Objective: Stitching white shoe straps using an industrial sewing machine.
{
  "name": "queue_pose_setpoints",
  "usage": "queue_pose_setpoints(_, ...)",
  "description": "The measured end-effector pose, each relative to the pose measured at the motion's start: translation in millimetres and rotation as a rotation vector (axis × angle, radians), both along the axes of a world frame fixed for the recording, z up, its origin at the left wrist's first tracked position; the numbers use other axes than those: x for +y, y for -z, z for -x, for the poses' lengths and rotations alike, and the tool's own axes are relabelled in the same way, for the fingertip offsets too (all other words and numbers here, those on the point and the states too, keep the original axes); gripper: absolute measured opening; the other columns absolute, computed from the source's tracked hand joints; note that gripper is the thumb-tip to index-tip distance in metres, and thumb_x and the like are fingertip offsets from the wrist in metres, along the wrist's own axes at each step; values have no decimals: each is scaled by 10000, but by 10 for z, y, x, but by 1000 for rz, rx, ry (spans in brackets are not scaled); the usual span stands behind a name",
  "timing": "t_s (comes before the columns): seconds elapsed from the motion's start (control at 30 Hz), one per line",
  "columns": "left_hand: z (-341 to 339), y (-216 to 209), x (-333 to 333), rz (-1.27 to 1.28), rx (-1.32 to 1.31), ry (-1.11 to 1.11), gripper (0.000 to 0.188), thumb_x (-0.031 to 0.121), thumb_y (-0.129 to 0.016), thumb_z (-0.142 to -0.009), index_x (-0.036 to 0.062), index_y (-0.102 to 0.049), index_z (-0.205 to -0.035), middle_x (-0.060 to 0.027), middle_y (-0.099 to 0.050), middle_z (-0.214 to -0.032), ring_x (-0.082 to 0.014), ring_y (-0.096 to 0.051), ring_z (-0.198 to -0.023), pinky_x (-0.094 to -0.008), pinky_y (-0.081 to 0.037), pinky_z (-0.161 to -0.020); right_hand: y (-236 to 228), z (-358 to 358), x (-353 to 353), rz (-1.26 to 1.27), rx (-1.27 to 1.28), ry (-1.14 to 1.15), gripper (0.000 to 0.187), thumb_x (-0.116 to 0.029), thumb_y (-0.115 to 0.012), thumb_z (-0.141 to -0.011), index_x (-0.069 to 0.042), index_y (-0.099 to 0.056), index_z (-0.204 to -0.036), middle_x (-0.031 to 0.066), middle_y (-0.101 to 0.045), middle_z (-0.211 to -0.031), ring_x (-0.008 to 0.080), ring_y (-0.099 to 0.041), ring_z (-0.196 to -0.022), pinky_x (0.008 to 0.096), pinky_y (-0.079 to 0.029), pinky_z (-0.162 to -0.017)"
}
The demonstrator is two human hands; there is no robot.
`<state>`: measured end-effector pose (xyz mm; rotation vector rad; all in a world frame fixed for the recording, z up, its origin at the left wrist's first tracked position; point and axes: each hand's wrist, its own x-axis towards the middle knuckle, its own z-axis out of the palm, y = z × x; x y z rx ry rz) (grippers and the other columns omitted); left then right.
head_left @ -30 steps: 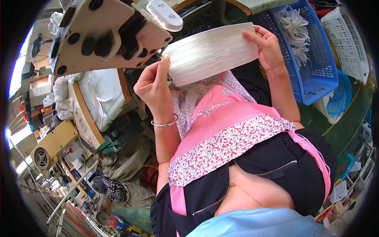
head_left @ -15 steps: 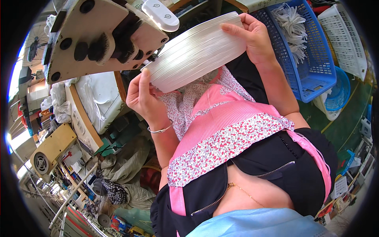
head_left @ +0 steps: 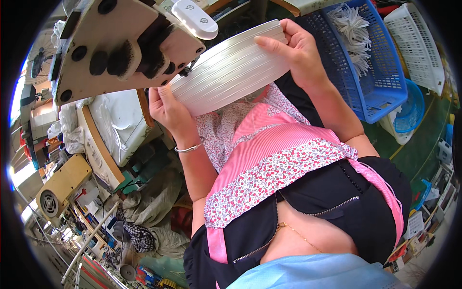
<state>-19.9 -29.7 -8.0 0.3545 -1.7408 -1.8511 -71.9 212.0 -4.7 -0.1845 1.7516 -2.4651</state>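
Workshop with a green floor point(head_left: 418, 137), machine parts and cloth crowding the left side. Upper left: a cream sewing machine head point(head_left: 127, 26), with a white two-button device point(head_left: 195, 20) at its far edge. Upper right: a blue rectangular crate point(head_left: 385, 105) holding bundles of white strips point(head_left: 351, 24); a white slatted basket point(head_left: 415, 45) stands beyond it.

Work item: a glossy white panel of parallel narrow strips point(head_left: 231, 65), suspended between both hands above the lap of a pink apron point(head_left: 269, 149). Long axis runs diagonally, low at the person's left, high at the right; strip lines follow it. The panel bows slightly, convex side away from the body.

Left hand point(head_left: 172, 114): at the lower-left end, apparently pinching it; fingertips partly hidden by the machine's edge. This hand is the nearer to the machine. Right hand point(head_left: 304, 55): pinches the upper-right end, thumb flat on the near face, fingers behind; nearer the crate.
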Motion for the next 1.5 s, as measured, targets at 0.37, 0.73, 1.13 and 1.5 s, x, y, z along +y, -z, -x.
queue_pose_setpoints(0.37, -105, 82, -500, -77, -59, -151, 296, 195, -595, -985, 79, -569, -714, 26, -560, -645, -37, -460, -568, -198, -365, -507, -77, -126, -371, 43, -24, -153, 262, -100, -692, -892, 46, -612, -1094, 90, -699, -959, 102, -667, -832, 227, -529, -749)
queue_pose_setpoints(0.73, -430, 278, -1026, -103, -147, -255, 187, 214, -608, -964, 73, -587, -842, -35, -617, -782, -119, -601, -662, -258, -488, -570, 106, -288, -996, -24, -17, -177, 226, -204, -748, -855, 17, -707, -883, 13, -664, -702, 21, -571, -634, 221, -461, -535)
queue_pose_setpoints(1.13, -611, 321, -1177, -530, 155, -457, 338, 323, -460, -1001, 17, -594, -946, -61, -613, -876, -189, -602, -787, -311, -500, -763, 134, -314, -849, 189, -115, -428, 192, -131, -708, -892, 21, -694, -1009, 43, -713, -896, 62, -654, -794, 227, -534, -691)
queue_pose_setpoints(1.5, -466, 324, -250, -404, -322, 644, 156, 102, -645, -914, -36, -656, -985, 67, -480, -645, -4, -355, -506, -181, -211, -459, 548, 43, 404, 504, -267, -296, 229, -148, -640, -937, -3, -648, -1115, 67, -707, -1004, 127, -690, -872, 255, -547, -797)
